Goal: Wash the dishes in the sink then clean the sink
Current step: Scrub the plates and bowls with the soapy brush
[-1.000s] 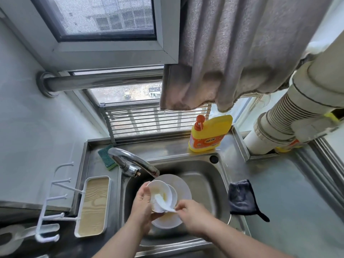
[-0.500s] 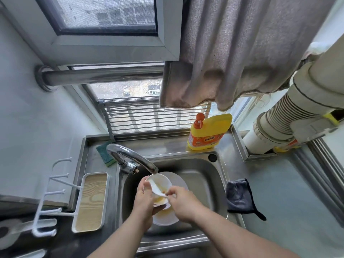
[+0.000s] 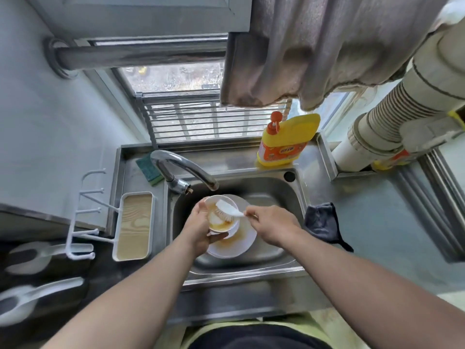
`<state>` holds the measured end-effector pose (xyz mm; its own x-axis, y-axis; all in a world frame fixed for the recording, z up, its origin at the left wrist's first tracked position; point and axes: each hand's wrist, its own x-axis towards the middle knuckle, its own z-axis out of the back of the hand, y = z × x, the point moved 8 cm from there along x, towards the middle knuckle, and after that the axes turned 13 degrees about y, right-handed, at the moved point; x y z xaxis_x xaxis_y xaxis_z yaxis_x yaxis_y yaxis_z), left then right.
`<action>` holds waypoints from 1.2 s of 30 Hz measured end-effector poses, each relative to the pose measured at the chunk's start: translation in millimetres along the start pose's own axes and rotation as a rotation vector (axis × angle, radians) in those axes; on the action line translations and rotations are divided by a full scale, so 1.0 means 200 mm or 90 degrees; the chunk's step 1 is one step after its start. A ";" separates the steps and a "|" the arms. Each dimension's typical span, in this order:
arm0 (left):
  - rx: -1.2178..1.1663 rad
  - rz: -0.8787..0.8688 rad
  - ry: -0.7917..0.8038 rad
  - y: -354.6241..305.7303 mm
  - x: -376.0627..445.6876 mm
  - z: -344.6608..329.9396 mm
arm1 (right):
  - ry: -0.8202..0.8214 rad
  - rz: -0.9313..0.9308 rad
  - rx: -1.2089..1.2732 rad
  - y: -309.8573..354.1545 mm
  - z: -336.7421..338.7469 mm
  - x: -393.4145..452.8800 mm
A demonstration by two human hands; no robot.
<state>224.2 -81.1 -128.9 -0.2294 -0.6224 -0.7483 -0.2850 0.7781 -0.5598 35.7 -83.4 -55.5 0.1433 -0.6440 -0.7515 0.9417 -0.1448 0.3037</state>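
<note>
Left hand (image 3: 198,229) cradling bowl (image 3: 221,217), right hand (image 3: 273,226) pinching brush (image 3: 227,209) inside bowl

Daylight comes through the window (image 3: 176,76) with its barred rail (image 3: 201,122), well beyond the grips. A grey curtain (image 3: 314,46) hangs at upper right, a ribbed duct (image 3: 392,122) beside it. Pale wall (image 3: 50,122) on the left, steel bench (image 3: 377,222) to the right.

Over the sink (image 3: 297,195), the left hand (image 3: 198,230) grips a bowl (image 3: 224,226) while the right hand (image 3: 271,226) holds a brush (image 3: 227,209) inside it.
</note>
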 end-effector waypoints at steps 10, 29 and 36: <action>-0.029 -0.015 0.002 0.03 -0.01 -0.02 | -0.050 0.000 -0.063 0.06 -0.02 -0.04; 0.455 -0.221 -0.005 -0.06 0.11 0.10 | -0.006 0.025 -0.208 0.10 -0.10 -0.07; 0.388 -0.223 -0.187 -0.16 0.00 0.14 | 0.053 0.059 -0.073 0.17 -0.27 -0.05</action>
<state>259.3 -103.3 -120.9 0.0605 -0.8599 -0.5069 0.2888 0.5012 -0.8157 83.5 -41.8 -69.6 0.2520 -0.5848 -0.7710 0.9510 0.0023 0.3091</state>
